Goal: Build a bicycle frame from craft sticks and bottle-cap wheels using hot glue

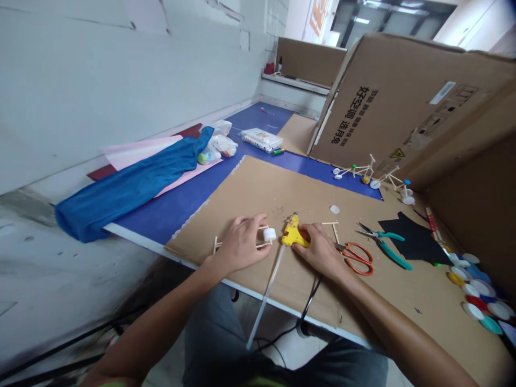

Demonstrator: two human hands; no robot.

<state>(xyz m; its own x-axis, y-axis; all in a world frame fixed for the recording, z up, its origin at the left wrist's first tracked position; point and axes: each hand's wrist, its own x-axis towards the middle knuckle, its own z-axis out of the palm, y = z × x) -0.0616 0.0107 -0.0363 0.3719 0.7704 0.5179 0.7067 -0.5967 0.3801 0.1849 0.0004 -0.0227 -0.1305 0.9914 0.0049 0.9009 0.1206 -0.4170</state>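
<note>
The left hand (243, 244) pinches the stick frame (264, 246) with its white cap (269, 234), at nine o'clock from the glue gun (292, 233) the right hand (322, 251) grips. Bracing the frame steady, nozzle (295, 215) clear of skin, should help.

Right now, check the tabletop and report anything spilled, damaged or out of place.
Dark specks litter the brown sheet near the nozzle of the yellow glue gun, perhaps residue. The sheet's left edge is ragged and whitish, as if torn. The glue stick juts past the table edge.
</note>
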